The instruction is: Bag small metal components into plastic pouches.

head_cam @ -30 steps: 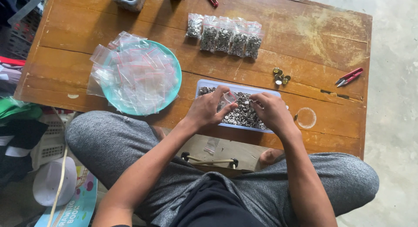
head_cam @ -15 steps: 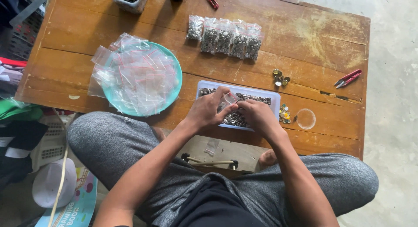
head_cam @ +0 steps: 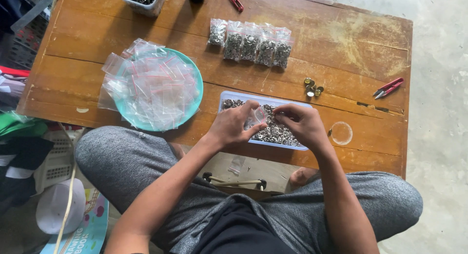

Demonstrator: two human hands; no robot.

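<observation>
Small clear bag (head_cam: 260, 115), pinched between left hand (head_cam: 233, 127) and right hand (head_cam: 303, 125) fingers above the tray of metal rings (head_cam: 273, 132); looks light, limp, slippery—best held at its mouth.

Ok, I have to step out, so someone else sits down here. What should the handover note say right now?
Left hand: pinches a small clear bag over the tray.
Right hand: fingertips at the bag's mouth, over the tray's small metal rings.
Done: five filled bags lie in a row at the table's far side.
Left: a pile of empty bags on the teal plate; many rings in the tray.
Nearby: brass pieces, red snips.
</observation>
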